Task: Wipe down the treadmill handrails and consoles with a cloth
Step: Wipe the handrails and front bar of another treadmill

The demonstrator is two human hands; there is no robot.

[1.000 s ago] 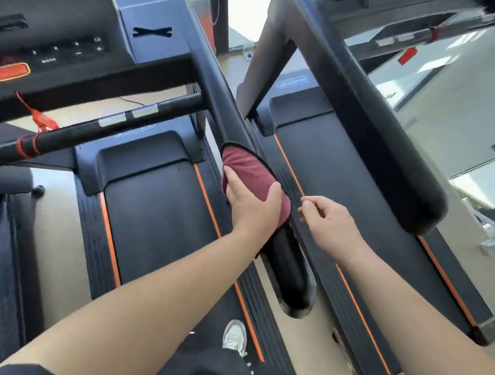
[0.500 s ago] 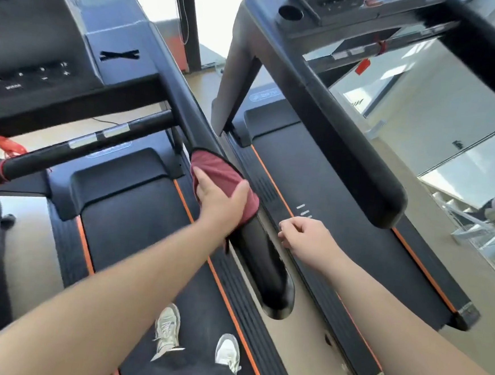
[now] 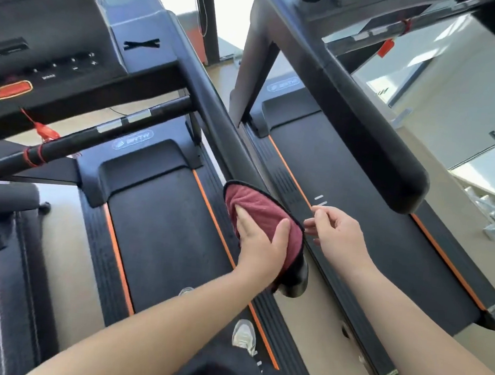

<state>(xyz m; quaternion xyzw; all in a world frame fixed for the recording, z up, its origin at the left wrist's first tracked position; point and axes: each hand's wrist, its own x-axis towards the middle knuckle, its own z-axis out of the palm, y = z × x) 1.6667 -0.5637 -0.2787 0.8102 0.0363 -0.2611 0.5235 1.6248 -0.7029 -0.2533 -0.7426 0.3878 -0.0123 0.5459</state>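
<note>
Left hand [image 3: 261,243], cloth [image 3: 258,207] near handrail [image 3: 216,119] end

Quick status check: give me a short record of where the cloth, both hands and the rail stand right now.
cloth: dark red, wrapped over the handrail near its free end
left hand: grips the cloth round the handrail
right hand: beside the cloth, fingers loosely curled, holding nothing; contact with cloth unclear
handrail: black, right side of the near treadmill
console: upper left, orange button visible, no cloth on it
neighbour treadmill: to the right, no hand on it
</note>
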